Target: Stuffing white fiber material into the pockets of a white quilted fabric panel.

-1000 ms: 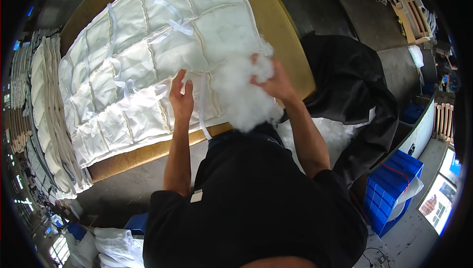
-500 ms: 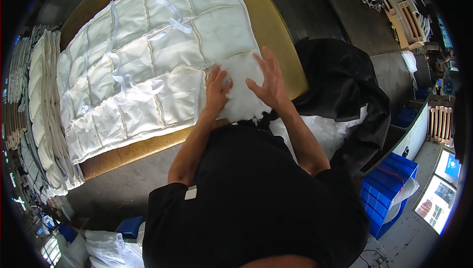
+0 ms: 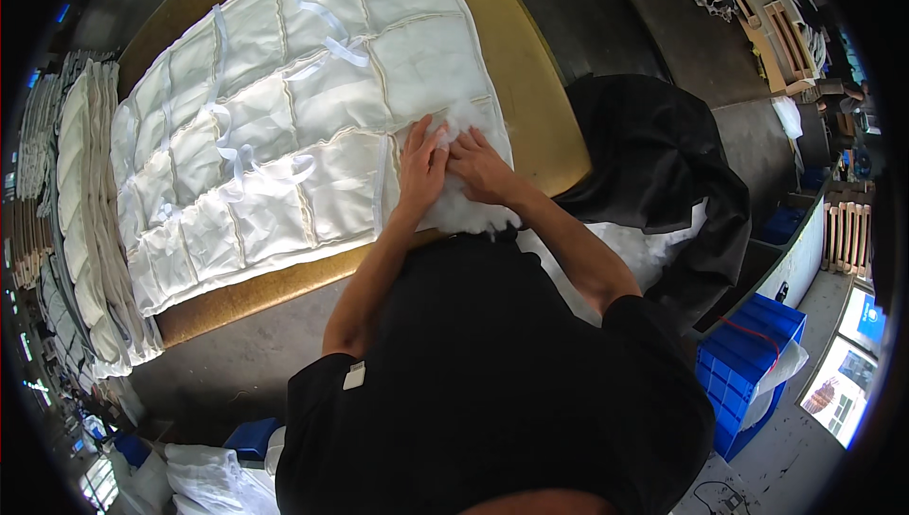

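Observation:
A white quilted panel [image 3: 331, 117] with stitched squares and loose white ribbons lies on a yellowish-brown board. At its near right corner is a loose heap of white fluffy filling [image 3: 471, 214]. My left hand [image 3: 423, 163] is on the left of the heap, fingers pointing away from me and curled on the fluff. Close against it, my right hand [image 3: 482, 168] presses in from the right, its fingertips meeting the left hand's. A tuft of filling sticks out beyond the fingertips; what lies under the palms is hidden.
Beside the board's right edge sits a bunched black cloth bag [image 3: 653, 155] with more white filling [image 3: 634, 250] at its opening. A blue crate [image 3: 743, 373] stands at lower right. Stacked quilted panels [image 3: 90, 203] hang at the left. The board's edge [image 3: 256, 295] runs in front of me.
Both hands were apart with spread fingers. The right hand has come down and left, and the two now meet over the filling, pressing it together.

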Tool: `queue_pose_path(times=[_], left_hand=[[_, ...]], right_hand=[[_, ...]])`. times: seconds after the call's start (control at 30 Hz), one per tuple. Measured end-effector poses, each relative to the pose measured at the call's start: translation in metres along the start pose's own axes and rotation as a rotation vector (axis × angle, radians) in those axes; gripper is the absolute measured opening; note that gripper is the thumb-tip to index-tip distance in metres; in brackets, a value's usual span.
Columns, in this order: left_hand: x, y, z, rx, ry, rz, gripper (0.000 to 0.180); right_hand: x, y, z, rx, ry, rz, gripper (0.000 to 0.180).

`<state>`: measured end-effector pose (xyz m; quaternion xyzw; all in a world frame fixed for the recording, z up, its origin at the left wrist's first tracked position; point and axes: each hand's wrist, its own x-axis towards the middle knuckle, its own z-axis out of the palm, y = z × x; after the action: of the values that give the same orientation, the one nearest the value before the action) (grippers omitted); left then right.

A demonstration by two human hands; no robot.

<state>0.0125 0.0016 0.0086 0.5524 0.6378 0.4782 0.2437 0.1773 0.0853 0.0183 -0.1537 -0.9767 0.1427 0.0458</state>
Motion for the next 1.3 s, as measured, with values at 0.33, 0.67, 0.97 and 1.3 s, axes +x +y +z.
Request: queue_pose_path(times=[0.33,0.67,0.97,1.3], left_hand=[[-0.001,-0.010,-0.003,-0.058,0.080,-0.149,0.041],[-0.007,-0.013,0.000,0.122,0.110,-0.021,0.044],[-0.008,0.007,-0.010,-0.808,0.017,-0.375,0.069],[-0.002,0.008,-0.011,0.014,0.020,-0.087,0.034]], right_hand=[[-0.034,-0.059,-0.028,0.178,0.142,0.258,0.104],[-0.028,-0.041,-0.037,0.164,-0.003,0.318,0.102],[0.018,-0.051,-0.014,0.362,0.349,0.478,0.093],[-0.003,-0.031,0.005,0.107,0.132,0.303,0.074]])
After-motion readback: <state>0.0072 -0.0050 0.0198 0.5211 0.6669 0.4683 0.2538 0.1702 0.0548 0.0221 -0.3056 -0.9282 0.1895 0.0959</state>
